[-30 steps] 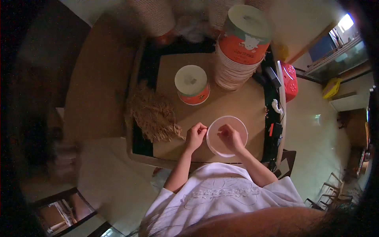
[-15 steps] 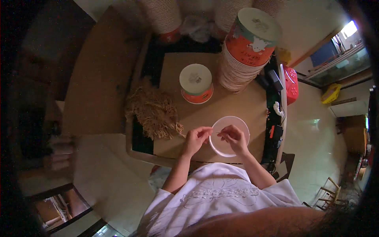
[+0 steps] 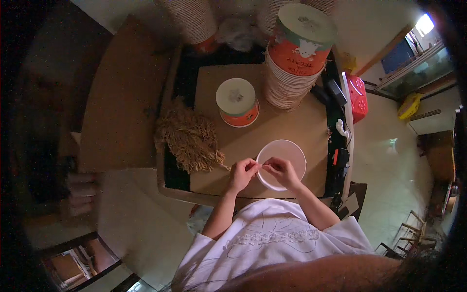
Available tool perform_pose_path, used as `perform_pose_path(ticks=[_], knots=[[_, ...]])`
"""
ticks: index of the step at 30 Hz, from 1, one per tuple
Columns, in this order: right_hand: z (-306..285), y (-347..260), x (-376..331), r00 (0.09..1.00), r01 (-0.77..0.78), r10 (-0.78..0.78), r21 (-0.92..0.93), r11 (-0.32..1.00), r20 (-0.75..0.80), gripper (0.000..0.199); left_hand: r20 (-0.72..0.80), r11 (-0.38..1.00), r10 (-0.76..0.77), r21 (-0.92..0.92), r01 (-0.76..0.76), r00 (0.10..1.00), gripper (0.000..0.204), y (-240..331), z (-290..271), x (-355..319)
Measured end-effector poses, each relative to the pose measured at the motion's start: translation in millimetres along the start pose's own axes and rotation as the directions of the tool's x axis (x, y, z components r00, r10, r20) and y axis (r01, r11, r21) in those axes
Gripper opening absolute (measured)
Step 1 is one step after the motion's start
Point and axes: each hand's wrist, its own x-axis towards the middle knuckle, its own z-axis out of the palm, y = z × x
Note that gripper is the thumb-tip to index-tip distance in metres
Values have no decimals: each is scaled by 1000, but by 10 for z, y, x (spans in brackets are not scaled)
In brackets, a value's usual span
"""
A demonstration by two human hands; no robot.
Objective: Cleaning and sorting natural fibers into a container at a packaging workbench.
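Observation:
Over the rim of an open white tub (image 3: 297, 150), both hands meet fingertip to fingertip. My left hand (image 3: 242, 175) is closed in a pinch at the tub's left side. A pale strand of twine (image 3: 226, 168) runs to it from a tangled brown twine bundle (image 3: 190, 138) lying to the left. My right hand (image 3: 282, 173) is also pinched shut, above the tub's near part. Something small and pale shows between the fingertips, too small to name. Beyond the hands, a short orange and green paper bucket (image 3: 237, 100) stands upside down on the brown board (image 3: 272, 126).
A tall stack of upturned paper buckets (image 3: 299, 53) stands at the back right, more stacks (image 3: 192, 22) behind. Along the right table edge lie a black device (image 3: 336, 92), a white piece (image 3: 341, 128) and an orange-black object (image 3: 342, 157). A red basket (image 3: 357, 99) sits beyond that edge.
My right hand has moved left and its fingertips now meet the left hand's; before, a gap lay between them. The whole view has shifted slightly.

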Motion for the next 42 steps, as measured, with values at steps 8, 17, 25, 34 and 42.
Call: perform_pose_path(ticks=[8,17,25,34,42], knots=[[68,108,86,999,1,4,97,995,-51,11,-13,998,-42,-55,41,999,6,-22,-28,4],[95,337,243,969,-7,8,3,1000,-246,8,-144,976,148,183,-121,978,15,-344,-100,170],[97,421,267,965,-15,3,-46,999,-263,6,-101,975,128,195,-107,987,22,-237,-58,175],[163,269,255,970,-64,85,99,993,-229,5,-97,953,170,269,-138,981,18,-317,-26,210],[166,43,187,970,-91,133,205,975,-205,10,-156,908,304,346,-236,940,4,-399,8,252]])
